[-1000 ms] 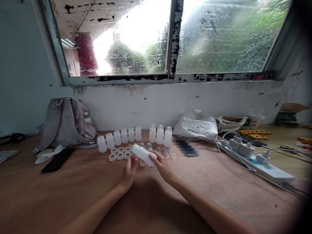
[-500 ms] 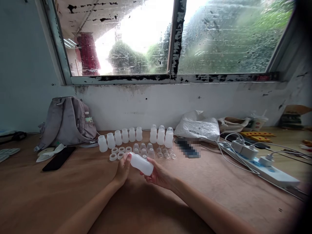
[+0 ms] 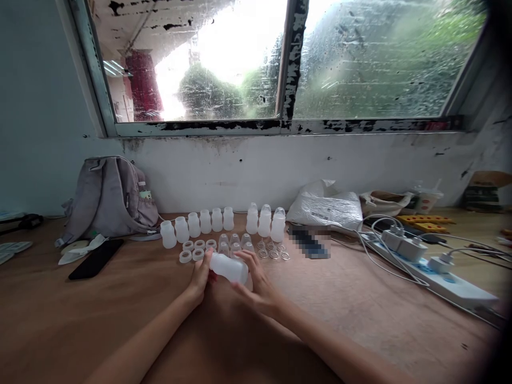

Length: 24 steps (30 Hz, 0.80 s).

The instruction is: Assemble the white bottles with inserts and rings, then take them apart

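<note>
A frosted white baby bottle (image 3: 230, 268) lies tilted between my hands, its base toward the right. My left hand (image 3: 202, 274) is closed on the neck end, where the fingers hide the bottle's top. My right hand (image 3: 258, 285) curves loosely around the base, fingers on the upper side and thumb below. Just behind stand several clear bottle caps (image 3: 236, 241), partly covered by the held bottle. White collar rings (image 3: 186, 256) lie in rows behind my left hand. Small metallic-looking rings (image 3: 273, 255) are beyond my right hand.
Several open white bottles (image 3: 194, 225) stand in a row at the back; 3 capped bottles (image 3: 264, 221) are to their right. A grey backpack (image 3: 108, 200) and black phone (image 3: 96, 260) are left. A silver bag (image 3: 326, 205) and power strip (image 3: 452, 285) with cables are right.
My right hand has loosened and shifted around the bottle's base, with its fingers now on the upper side. The bottle has moved slightly left and turned. My left hand keeps its hold.
</note>
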Tool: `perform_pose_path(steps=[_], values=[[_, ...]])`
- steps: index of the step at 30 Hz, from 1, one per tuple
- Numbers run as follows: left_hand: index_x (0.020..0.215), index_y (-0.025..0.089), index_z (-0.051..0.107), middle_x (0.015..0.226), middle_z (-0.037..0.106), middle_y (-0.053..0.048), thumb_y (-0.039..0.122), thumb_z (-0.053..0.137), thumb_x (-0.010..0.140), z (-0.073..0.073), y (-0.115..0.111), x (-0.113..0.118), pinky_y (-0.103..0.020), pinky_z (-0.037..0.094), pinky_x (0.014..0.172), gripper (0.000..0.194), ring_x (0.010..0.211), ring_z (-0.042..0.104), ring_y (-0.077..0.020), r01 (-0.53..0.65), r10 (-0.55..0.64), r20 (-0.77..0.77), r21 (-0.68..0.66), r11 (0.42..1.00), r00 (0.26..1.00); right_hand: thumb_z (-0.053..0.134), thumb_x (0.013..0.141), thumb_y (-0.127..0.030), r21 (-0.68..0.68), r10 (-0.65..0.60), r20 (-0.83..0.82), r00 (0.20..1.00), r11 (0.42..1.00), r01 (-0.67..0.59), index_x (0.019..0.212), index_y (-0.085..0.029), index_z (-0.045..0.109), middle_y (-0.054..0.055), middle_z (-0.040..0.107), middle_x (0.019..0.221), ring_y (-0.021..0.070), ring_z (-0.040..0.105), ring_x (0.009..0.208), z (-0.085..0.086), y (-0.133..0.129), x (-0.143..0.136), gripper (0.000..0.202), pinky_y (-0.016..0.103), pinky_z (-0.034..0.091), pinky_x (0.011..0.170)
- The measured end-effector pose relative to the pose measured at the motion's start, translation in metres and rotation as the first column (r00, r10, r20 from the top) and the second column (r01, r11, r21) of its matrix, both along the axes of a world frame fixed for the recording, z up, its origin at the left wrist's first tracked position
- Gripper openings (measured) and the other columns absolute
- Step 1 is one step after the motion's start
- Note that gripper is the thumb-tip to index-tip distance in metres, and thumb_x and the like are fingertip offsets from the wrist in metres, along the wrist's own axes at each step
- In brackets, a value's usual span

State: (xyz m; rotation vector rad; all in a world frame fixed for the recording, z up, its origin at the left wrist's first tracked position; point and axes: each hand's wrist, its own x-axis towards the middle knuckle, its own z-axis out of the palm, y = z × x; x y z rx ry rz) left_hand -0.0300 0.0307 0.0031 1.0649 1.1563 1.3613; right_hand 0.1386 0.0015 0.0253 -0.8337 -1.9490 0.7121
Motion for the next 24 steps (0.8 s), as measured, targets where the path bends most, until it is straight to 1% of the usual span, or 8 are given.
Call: perform_pose_path(steps=[2, 4, 5, 7, 13, 16, 19, 24], values=[[0.058, 0.014, 0.051, 0.042, 0.049, 0.002, 0.061, 0.046, 0.067, 0.001, -0.003, 0.001, -0.019, 0.031, 0.037, 0.048, 0.036, 0.042, -0.0087, -0.053, 0.053, -0.015, 0.031, 0.998, 0.998, 0.037, 0.078, -0.054, -0.425, 0.041, -0.184, 0.982, 0.898, -0.117, 0.119, -0.023, 0.035, 0.011, 0.047, 0.107, 0.0201, 0.056, 0.08, 0.004, 0.002, -0.001, 0.051, 0.033, 0.049, 0.06], [0.058, 0.014, 0.051, 0.041, 0.048, 0.002, 0.06, 0.046, 0.068, 0.002, -0.005, 0.003, -0.019, 0.031, 0.039, 0.047, 0.037, 0.044, -0.0093, -0.08, 0.082, -0.029, 0.06, 0.995, 0.996, 0.027, 0.079, -0.059, -0.715, 0.11, -0.353, 0.929, 0.609, -0.344, 0.115, -0.018, 0.038, 0.011, 0.054, 0.094, 0.0148, 0.057, 0.06, 0.006, 0.006, 0.001, 0.056, 0.025, 0.045, 0.044], [0.06, 0.014, 0.051, 0.042, 0.049, 0.002, 0.059, 0.047, 0.068, 0.003, -0.005, 0.003, -0.019, 0.032, 0.039, 0.046, 0.038, 0.046, -0.0099, -0.082, 0.084, -0.03, 0.069, 0.994, 0.996, 0.03, 0.079, -0.058, -0.756, 0.126, -0.436, 0.891, 0.487, -0.438, 0.112, -0.017, 0.041, 0.01, 0.055, 0.09, 0.0126, 0.057, 0.056, 0.006, 0.008, 0.003, 0.054, 0.021, 0.043, 0.042], [0.065, 0.014, 0.051, 0.046, 0.051, 0.002, 0.057, 0.048, 0.068, 0.004, -0.005, 0.003, -0.019, 0.033, 0.041, 0.043, 0.042, 0.049, -0.011, -0.073, 0.075, -0.02, 0.077, 0.994, 0.997, 0.046, 0.077, -0.046, -0.719, 0.102, -0.567, 0.818, 0.424, -0.551, 0.111, -0.019, 0.043, 0.007, 0.057, 0.089, 0.0108, 0.058, 0.061, 0.007, 0.011, 0.007, 0.043, 0.019, 0.044, 0.048], [0.074, 0.014, 0.053, 0.056, 0.053, 0.001, 0.055, 0.051, 0.068, 0.003, -0.002, 0.003, -0.019, 0.037, 0.043, 0.042, 0.047, 0.051, -0.0105, -0.062, 0.06, 0.021, 0.071, 0.996, 0.998, 0.054, 0.073, -0.035, -0.65, 0.006, -0.579, 0.815, 0.599, -0.467, 0.112, -0.023, 0.045, 0.006, 0.054, 0.099, 0.0169, 0.056, 0.086, 0.011, 0.01, 0.008, 0.042, 0.032, 0.047, 0.071], [0.068, 0.014, 0.051, 0.051, 0.05, 0.002, 0.056, 0.053, 0.065, 0.0, -0.001, 0.002, -0.018, 0.036, 0.042, 0.042, 0.044, 0.047, -0.0087, -0.058, 0.055, 0.049, 0.058, 0.997, 0.997, 0.063, 0.063, -0.021, -0.553, 0.005, -0.375, 0.927, 0.802, -0.228, 0.111, -0.021, 0.046, 0.005, 0.054, 0.096, 0.0171, 0.053, 0.086, 0.009, 0.012, 0.008, 0.051, 0.03, 0.045, 0.072], [0.066, 0.015, 0.049, 0.048, 0.045, 0.004, 0.058, 0.052, 0.064, 0.0, 0.002, -0.002, -0.017, 0.031, 0.037, 0.043, 0.039, 0.04, -0.0071, -0.052, 0.052, 0.06, 0.003, 0.999, 0.997, 0.062, 0.058, -0.014, -0.237, -0.004, -0.102, 0.995, 0.971, -0.02, 0.101, -0.021, 0.05, 0.004, 0.053, 0.095, 0.0189, 0.049, 0.086, 0.006, 0.012, 0.01, 0.045, 0.031, 0.041, 0.072], [0.062, 0.017, 0.051, 0.046, 0.039, 0.005, 0.055, 0.05, 0.067, 0.008, 0.007, -0.015, -0.019, 0.024, 0.038, 0.039, 0.039, 0.034, -0.0075, -0.123, 0.14, -0.156, 0.116, 0.986, 0.978, 0.061, 0.062, -0.018, -0.13, -0.088, -0.111, 0.99, 0.989, 0.073, 0.099, -0.022, 0.045, 0.002, 0.053, 0.093, 0.0165, 0.049, 0.079, 0.009, 0.011, 0.013, 0.04, 0.028, 0.04, 0.068]])
